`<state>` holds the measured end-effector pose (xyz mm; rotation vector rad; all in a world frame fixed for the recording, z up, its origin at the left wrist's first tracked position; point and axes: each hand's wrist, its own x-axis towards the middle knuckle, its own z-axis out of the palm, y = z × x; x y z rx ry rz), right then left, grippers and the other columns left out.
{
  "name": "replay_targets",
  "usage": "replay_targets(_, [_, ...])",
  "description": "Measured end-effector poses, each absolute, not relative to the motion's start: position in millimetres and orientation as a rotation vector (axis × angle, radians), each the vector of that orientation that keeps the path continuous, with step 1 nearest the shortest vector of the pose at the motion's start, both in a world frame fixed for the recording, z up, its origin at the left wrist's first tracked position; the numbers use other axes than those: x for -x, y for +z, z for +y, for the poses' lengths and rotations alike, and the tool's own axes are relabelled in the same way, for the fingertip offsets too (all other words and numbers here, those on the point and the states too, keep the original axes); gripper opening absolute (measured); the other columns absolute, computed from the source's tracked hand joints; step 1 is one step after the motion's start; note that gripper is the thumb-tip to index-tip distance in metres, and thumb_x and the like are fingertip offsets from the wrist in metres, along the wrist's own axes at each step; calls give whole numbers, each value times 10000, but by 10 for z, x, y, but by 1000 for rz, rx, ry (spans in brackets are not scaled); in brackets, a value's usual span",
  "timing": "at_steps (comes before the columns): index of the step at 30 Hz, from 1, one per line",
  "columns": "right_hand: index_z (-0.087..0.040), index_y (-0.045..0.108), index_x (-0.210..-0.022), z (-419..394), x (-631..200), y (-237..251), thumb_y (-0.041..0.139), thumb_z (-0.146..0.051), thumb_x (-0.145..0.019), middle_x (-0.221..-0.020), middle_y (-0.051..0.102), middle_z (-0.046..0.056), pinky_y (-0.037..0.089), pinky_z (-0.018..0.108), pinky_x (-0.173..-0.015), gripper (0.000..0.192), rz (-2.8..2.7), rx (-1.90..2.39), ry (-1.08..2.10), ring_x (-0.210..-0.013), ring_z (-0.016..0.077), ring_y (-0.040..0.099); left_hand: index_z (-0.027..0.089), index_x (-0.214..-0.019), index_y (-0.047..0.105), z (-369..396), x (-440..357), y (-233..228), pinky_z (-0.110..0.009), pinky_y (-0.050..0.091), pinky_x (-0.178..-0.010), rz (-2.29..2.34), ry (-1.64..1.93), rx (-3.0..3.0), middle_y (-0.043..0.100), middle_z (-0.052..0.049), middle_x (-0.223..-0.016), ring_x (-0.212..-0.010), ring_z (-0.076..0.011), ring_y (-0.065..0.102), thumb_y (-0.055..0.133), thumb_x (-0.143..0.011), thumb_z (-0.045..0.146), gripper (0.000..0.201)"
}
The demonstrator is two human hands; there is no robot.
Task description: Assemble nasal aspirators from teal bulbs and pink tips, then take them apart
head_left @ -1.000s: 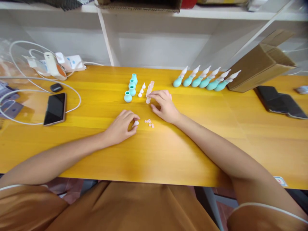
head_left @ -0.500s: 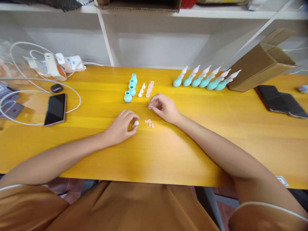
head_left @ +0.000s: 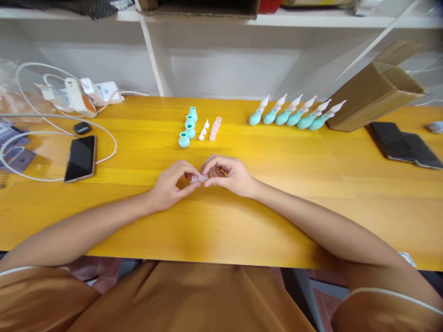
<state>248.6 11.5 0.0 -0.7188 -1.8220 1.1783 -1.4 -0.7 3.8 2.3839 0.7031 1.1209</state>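
My left hand (head_left: 170,184) and my right hand (head_left: 229,174) meet at the middle of the frame, fingertips pinched together from both sides on a small pale plastic piece (head_left: 200,178), held just above the yellow table (head_left: 242,221). Whether it is one part or two pressed together I cannot tell; it is too small and partly under my fingers.

Just above my hands, toward the upper centre, stand three teal bulbs (head_left: 188,129), with a short line of white tips (head_left: 204,130) beside them and a row of pinkish caps (head_left: 215,128) right of those. Further to the upper right lies a row of assembled teal bulbs with white nozzles (head_left: 296,114), near a tilted cardboard box (head_left: 375,90). At the left of the frame lies a black phone (head_left: 80,157) inside a loop of white cable (head_left: 51,120). At the far right lie two dark phones (head_left: 403,145).
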Motion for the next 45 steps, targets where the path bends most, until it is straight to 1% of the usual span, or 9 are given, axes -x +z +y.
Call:
replay_targets(3, [-180,764,-1023,349,-2702,-41,690,-561,-1064,-994,735,50,495,275,-706,391,-1885,748,1206,-732,126,611,224,-1123,646,-16,-4,38,-293,559,-801,724,1154,-2370,712,-20,-983,-851,-147,680,741,-1020,223,140])
replay_targets(4, [-176,767,-1035,444,-2791,-62,675,-533,-1075,-970,730,45,496,272,-698,371,-1938,767,1213,-714,122,601,224,-1109,641,-18,-9,36,-296,554,-796,728,1160,-2370,701,-16,-964,-841,-149,668,739,-1011,212,139])
replay_targets(7, [-174,797,-1118,674,-3021,-109,766,-433,-1012,-971,710,37,446,246,-619,282,-2149,783,1207,-682,107,556,225,-1084,630,-21,-18,36,-316,546,-809,707,1144,-2404,697,-11,-934,-837,-160,651,738,-990,193,147])
replay_targets(10, [-192,826,-1198,745,-3111,-108,757,-352,-1012,-1088,705,63,477,245,-662,255,-2334,686,1175,-759,111,600,228,-1085,633,-25,-27,49,-336,547,-831,657,1101,-2460,723,-14,-935,-847,-172,660,742,-980,192,155])
replay_targets(12, [-211,844,-1214,726,-3100,-98,749,-334,-1024,-1110,690,65,493,248,-696,246,-2408,634,1120,-784,112,605,230,-1087,636,-28,-34,58,-340,547,-829,637,1088,-2478,729,-13,-929,-842,-175,664,742,-980,196,155])
replay_targets(20, [-217,875,-1144,698,-3048,-125,774,-356,-1030,-1050,682,55,508,253,-733,206,-2415,610,1058,-797,120,615,229,-1077,641,-22,-37,76,-340,544,-826,621,1071,-2489,724,-7,-902,-828,-176,658,740,-982,198,140])
replay_targets(30, [-202,863,-1139,695,-3054,-112,800,-359,-1001,-1020,664,39,502,243,-676,218,-2388,630,1052,-711,90,573,234,-1074,644,-24,-37,66,-347,547,-832,622,1067,-2475,734,-4,-902,-833,-178,671,750,-980,210,144])
replay_targets(38, [-196,865,-1113,693,-3055,-101,816,-369,-989,-1001,663,35,507,240,-666,219,-2378,643,1064,-702,86,580,236,-1052,645,-22,-33,51,-368,546,-827,658,1034,-2469,751,-12,-893,-827,-184,689,723,-994,254,98])
replay_targets(45, [-182,864,-1026,686,-3063,-114,845,-357,-956,-970,668,30,523,227,-656,189,-2356,657,1066,-694,81,599,233,-1056,646,-20,-30,50,-363,549,-829,652,1037,-2486,758,-16,-904,-830,-182,689,731,-990,248,109])
